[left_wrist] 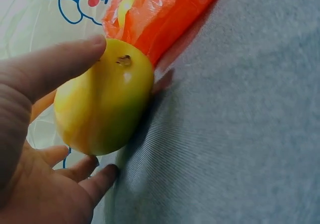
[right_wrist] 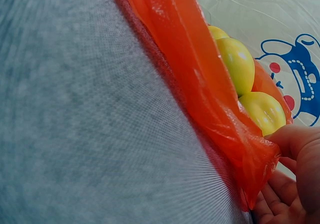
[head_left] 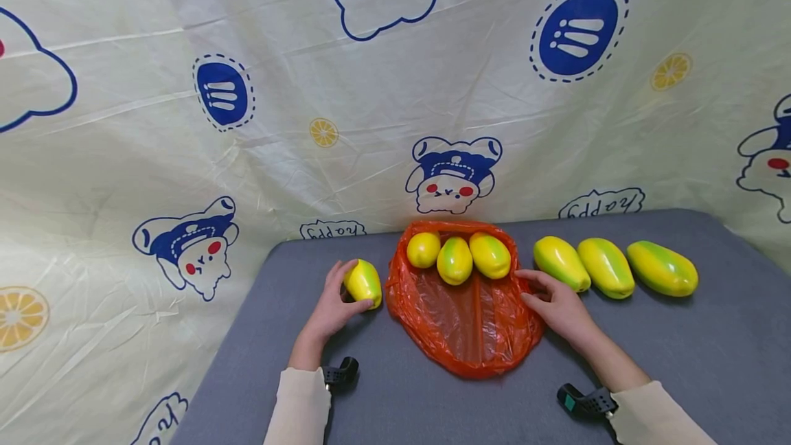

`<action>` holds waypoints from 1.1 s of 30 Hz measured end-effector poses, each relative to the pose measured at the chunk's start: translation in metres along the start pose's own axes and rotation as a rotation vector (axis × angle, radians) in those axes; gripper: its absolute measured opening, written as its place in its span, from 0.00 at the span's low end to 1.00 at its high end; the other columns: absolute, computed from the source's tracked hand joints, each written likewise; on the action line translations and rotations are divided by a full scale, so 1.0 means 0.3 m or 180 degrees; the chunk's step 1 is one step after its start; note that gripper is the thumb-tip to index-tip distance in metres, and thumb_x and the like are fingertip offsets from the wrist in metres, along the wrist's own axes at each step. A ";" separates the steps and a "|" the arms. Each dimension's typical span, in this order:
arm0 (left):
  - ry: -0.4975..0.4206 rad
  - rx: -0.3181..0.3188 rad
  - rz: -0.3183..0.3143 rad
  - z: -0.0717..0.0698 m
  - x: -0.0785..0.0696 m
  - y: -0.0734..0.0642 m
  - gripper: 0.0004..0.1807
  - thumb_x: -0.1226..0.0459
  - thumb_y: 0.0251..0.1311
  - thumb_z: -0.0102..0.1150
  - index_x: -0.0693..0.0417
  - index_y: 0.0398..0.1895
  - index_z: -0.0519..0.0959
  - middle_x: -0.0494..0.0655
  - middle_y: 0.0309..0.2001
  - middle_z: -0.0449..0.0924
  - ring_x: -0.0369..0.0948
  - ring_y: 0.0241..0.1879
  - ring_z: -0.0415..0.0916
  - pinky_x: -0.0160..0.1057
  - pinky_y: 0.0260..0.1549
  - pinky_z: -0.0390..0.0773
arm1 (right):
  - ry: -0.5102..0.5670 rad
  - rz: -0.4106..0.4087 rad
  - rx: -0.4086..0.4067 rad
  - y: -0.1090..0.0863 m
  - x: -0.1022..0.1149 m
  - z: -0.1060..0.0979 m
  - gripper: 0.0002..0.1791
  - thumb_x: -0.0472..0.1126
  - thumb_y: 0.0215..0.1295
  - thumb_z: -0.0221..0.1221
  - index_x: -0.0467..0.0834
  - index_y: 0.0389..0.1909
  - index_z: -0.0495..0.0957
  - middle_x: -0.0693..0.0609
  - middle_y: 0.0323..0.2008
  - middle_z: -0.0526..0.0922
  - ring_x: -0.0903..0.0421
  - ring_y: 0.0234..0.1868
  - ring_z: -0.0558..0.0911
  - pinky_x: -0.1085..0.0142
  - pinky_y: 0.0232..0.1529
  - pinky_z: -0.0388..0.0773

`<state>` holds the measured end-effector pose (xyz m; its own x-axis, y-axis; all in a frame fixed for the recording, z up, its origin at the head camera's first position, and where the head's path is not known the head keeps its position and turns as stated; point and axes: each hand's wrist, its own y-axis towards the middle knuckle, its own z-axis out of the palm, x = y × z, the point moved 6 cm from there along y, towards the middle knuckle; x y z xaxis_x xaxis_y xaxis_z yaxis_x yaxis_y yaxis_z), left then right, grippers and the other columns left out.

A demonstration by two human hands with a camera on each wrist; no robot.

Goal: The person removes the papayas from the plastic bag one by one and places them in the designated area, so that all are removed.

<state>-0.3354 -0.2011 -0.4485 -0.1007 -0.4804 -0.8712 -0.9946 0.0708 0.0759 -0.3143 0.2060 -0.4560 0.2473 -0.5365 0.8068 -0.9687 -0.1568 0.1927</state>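
My left hand (head_left: 334,307) grips a yellow-green papaya (head_left: 363,283) at the left of the table, thumb on its near end and fingers at its far side. In the left wrist view the thumb lies across the papaya (left_wrist: 107,102) beside its brown stem scar. An open red plastic bag (head_left: 448,356) lies mid-table, holding several papayas along its far side, with one papaya (head_left: 454,261) in front. At the bag's right rim, my right hand (head_left: 559,304) pinches the plastic between thumb and fingers; the red bag (right_wrist: 200,89) stretches from that grip in the right wrist view.
Right of the bag, a row of papayas lies on the grey table (head_left: 680,376), a papaya (head_left: 605,268) in its middle. A printed pale curtain (head_left: 278,163) hangs behind the table. Each wrist wears a black band, such as the right wristband (head_left: 587,402).
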 end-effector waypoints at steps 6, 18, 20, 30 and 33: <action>0.0136 -0.0070 -0.0070 -0.005 -0.005 -0.003 0.46 0.57 0.52 0.74 0.41 0.75 0.61 0.56 0.81 0.35 0.61 0.78 0.46 0.66 0.72 0.56 | -0.0038 -0.0008 -0.0001 0.008 0.004 -0.002 0.24 0.41 0.72 0.57 0.41 0.67 0.71 0.37 0.61 0.79 0.48 0.56 0.78 0.76 0.46 0.75; 0.0201 -0.0507 0.0122 -0.036 -0.072 -0.005 0.39 0.57 0.61 0.67 0.45 0.75 0.62 0.53 0.81 0.43 0.58 0.78 0.47 0.66 0.72 0.55 | -0.0091 -0.0038 0.0022 0.029 0.005 -0.005 0.24 0.42 0.72 0.57 0.42 0.67 0.72 0.38 0.60 0.79 0.59 0.51 0.78 0.76 0.46 0.76; 0.0175 -0.0669 0.0255 -0.048 -0.095 -0.007 0.37 0.59 0.62 0.66 0.46 0.74 0.63 0.53 0.80 0.45 0.57 0.78 0.48 0.65 0.72 0.56 | -0.0089 -0.0037 0.0023 0.031 0.005 -0.004 0.24 0.42 0.72 0.57 0.42 0.67 0.72 0.38 0.60 0.79 0.61 0.50 0.78 0.76 0.46 0.76; 0.0393 -0.0894 0.0741 -0.020 -0.217 -0.024 0.32 0.62 0.62 0.66 0.48 0.69 0.70 0.49 0.77 0.58 0.53 0.75 0.58 0.61 0.71 0.63 | -0.0105 -0.0042 -0.0008 0.009 0.003 0.003 0.24 0.43 0.73 0.57 0.41 0.66 0.72 0.37 0.60 0.79 0.46 0.55 0.79 0.78 0.46 0.75; 0.0488 -0.0770 0.0768 0.003 -0.246 -0.030 0.32 0.62 0.61 0.66 0.47 0.70 0.70 0.47 0.77 0.58 0.52 0.75 0.59 0.60 0.70 0.65 | -0.0094 -0.0029 -0.0022 0.003 0.003 0.010 0.23 0.42 0.73 0.57 0.41 0.66 0.72 0.37 0.59 0.79 0.46 0.55 0.79 0.79 0.46 0.75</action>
<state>-0.3190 -0.1654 -0.3853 -0.3174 -0.6017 -0.7330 -0.9171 -0.0017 0.3986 -0.3148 0.2028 -0.4569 0.2568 -0.5592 0.7882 -0.9664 -0.1563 0.2039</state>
